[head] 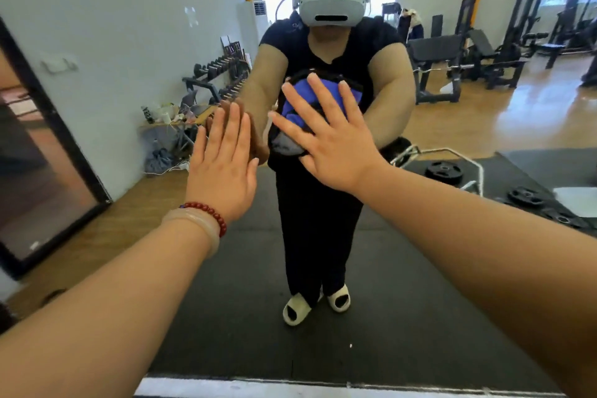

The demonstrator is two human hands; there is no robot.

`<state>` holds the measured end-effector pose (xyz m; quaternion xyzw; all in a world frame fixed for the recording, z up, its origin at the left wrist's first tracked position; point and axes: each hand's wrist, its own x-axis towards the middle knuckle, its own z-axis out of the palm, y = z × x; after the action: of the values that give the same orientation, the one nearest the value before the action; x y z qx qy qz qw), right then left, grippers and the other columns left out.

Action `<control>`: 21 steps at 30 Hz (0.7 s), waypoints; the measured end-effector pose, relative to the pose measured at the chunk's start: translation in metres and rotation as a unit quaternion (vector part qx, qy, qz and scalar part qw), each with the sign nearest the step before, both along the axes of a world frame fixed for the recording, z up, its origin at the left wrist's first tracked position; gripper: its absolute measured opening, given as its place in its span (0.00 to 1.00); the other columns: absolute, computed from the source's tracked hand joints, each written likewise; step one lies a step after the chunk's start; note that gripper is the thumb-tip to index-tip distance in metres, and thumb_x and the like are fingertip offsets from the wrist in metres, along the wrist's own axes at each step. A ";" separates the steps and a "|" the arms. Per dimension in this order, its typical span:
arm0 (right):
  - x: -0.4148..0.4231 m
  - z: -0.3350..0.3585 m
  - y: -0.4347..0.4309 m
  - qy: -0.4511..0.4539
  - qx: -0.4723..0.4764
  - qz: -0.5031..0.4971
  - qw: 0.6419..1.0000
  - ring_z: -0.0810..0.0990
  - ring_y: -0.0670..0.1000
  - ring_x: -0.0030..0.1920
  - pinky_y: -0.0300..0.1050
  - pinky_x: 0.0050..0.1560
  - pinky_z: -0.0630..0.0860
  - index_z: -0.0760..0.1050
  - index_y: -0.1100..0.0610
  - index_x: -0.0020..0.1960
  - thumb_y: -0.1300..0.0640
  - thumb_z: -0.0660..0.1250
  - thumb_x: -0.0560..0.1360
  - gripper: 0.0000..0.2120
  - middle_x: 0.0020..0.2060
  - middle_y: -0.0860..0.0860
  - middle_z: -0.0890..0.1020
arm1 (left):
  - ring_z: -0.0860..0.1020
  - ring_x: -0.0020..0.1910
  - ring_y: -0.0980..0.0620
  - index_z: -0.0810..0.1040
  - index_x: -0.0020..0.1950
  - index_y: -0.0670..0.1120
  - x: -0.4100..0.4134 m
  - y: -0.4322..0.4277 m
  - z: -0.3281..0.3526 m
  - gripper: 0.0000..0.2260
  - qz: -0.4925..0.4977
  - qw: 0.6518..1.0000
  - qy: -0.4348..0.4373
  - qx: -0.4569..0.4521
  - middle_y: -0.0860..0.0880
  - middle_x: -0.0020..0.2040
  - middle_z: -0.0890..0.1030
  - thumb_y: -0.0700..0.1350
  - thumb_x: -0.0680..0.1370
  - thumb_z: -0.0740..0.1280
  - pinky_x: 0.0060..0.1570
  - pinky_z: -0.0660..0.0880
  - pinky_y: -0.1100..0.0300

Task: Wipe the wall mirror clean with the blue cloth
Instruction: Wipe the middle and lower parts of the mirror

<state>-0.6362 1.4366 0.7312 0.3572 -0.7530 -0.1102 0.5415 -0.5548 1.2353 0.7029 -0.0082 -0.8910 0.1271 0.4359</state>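
The wall mirror (452,126) fills most of the head view and reflects me and the gym behind me. My right hand (326,139) lies flat with fingers spread straight on the blue cloth (298,100), pressing it against the glass at chest height. The cloth is bunched, blue with a grey part at its lower left, and partly hidden under my fingers. My left hand (223,161) is flat against the mirror just left of the cloth, fingers straight and together, meeting its own reflection. A red bead bracelet and a pale bangle sit on my left wrist.
The mirror's bottom edge (258,380) runs along a white strip near the floor. A second black-framed mirror (48,152) leans against the wall at the left. Reflected are a dumbbell rack, weight machines, weight plates and a black floor mat.
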 end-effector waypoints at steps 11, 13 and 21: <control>-0.009 0.045 -0.020 0.081 0.077 0.026 0.993 0.57 0.61 0.77 0.60 0.75 0.46 0.56 0.47 0.79 0.45 0.60 0.75 0.34 0.78 0.53 0.59 | 0.42 0.78 0.48 0.46 0.79 0.43 0.012 -0.011 -0.008 0.30 0.041 0.993 -0.010 0.107 0.47 0.78 0.40 0.52 0.79 0.49 0.75 0.41 0.48; -0.006 0.046 -0.026 0.071 0.047 0.029 0.996 0.56 0.62 0.77 0.61 0.74 0.45 0.56 0.47 0.79 0.46 0.59 0.74 0.34 0.78 0.53 0.59 | 0.41 0.78 0.48 0.45 0.79 0.43 0.007 -0.016 -0.004 0.30 0.041 0.989 -0.008 0.141 0.47 0.77 0.40 0.53 0.79 0.48 0.75 0.42 0.47; -0.014 0.000 -0.032 0.132 0.332 0.048 0.933 0.55 0.55 0.78 0.57 0.73 0.32 0.58 0.46 0.78 0.39 0.59 0.74 0.34 0.78 0.49 0.58 | 0.40 0.77 0.50 0.41 0.77 0.44 -0.003 -0.028 -0.008 0.29 0.018 0.989 -0.018 0.143 0.48 0.77 0.40 0.53 0.80 0.46 0.74 0.42 0.50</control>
<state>-0.6498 1.4043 0.7315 0.5347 -0.5773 -0.3742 0.4907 -0.5579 1.2068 0.6951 0.0681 -0.9079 0.0060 0.4136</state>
